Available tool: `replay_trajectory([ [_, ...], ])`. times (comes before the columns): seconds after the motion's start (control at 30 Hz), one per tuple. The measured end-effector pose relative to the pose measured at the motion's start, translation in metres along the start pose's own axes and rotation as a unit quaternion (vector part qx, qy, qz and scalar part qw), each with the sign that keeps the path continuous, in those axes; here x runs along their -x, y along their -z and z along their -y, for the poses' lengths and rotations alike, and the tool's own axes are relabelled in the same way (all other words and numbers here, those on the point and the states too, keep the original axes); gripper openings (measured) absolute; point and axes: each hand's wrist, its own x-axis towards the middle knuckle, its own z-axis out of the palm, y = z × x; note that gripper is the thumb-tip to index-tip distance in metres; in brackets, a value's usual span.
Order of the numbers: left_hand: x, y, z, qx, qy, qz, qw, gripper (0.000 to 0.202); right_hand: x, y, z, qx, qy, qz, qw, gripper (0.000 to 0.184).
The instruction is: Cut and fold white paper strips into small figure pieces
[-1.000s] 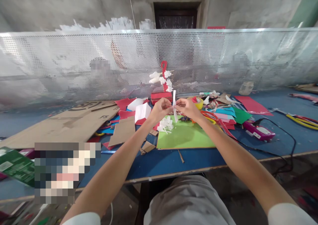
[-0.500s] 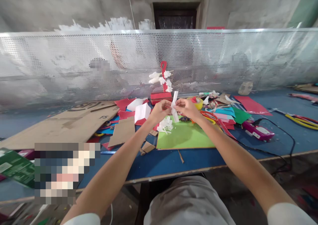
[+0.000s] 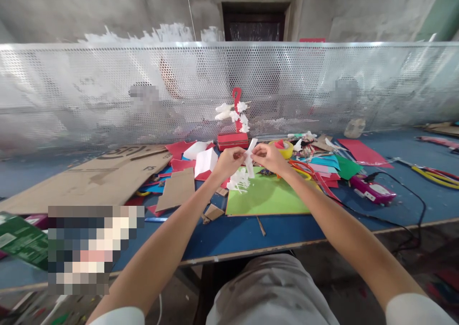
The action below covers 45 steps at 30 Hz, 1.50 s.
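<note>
My left hand (image 3: 229,161) and my right hand (image 3: 269,156) meet above the table and pinch a narrow white paper strip (image 3: 250,156) between their fingertips. The strip leans, its top end tipped to the right. Just below it a small pile of cut white paper pieces (image 3: 239,180) lies on a green paper sheet (image 3: 267,198). Behind the hands stands a red paper model with white paper flowers (image 3: 234,119) on a red base.
Cardboard sheets (image 3: 93,179) lie at left, with red, white and blue paper scraps around them. Right of the hands are a yellow tape roll (image 3: 285,148), scissors (image 3: 304,169), coloured sheets and a pink glue gun (image 3: 373,190) with its cable. A perforated metal screen (image 3: 107,90) closes the back.
The white strip has tilted from nearly upright to leaning right, and both hands have sunk slightly lower while still pinching it.
</note>
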Motion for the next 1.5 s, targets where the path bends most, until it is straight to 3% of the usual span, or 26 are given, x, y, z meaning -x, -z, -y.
replay_trajectory([
  [0.13, -0.001, 0.002, 0.006, -0.061, 0.014, -0.032, 0.998, 0.012, -0.001, 0.000, -0.002, 0.018, -0.007, -0.010, 1.000, 0.015],
  [0.37, 0.002, -0.001, 0.003, -0.050, -0.007, -0.006, 0.999, 0.012, 0.001, -0.002, 0.001, 0.031, -0.001, 0.012, 0.999, 0.018],
  [0.5, 0.002, -0.001, 0.003, -0.095, -0.002, -0.004, 0.995, 0.008, 0.001, -0.001, 0.000, 0.081, 0.012, 0.004, 0.997, 0.014],
  [0.67, -0.001, 0.007, 0.014, -0.164, 0.025, -0.053, 0.985, 0.008, 0.001, 0.006, 0.001, 0.150, 0.023, -0.031, 0.988, 0.009],
  [0.87, -0.005, 0.017, 0.028, -0.114, 0.052, -0.092, 0.988, 0.005, 0.000, 0.016, -0.004, 0.189, 0.011, -0.048, 0.981, 0.014],
  [1.13, -0.012, 0.030, 0.042, 0.020, 0.094, -0.156, 0.983, 0.009, -0.005, 0.040, -0.020, 0.242, -0.001, -0.128, 0.962, 0.017],
  [1.3, -0.012, 0.032, 0.038, 0.071, 0.097, -0.151, 0.981, 0.016, -0.012, 0.062, -0.032, 0.197, 0.007, -0.161, 0.967, 0.013],
  [1.5, -0.008, 0.025, 0.027, 0.124, 0.059, -0.074, 0.988, 0.025, -0.012, 0.075, -0.026, -0.004, -0.070, -0.128, 0.989, 0.022],
])
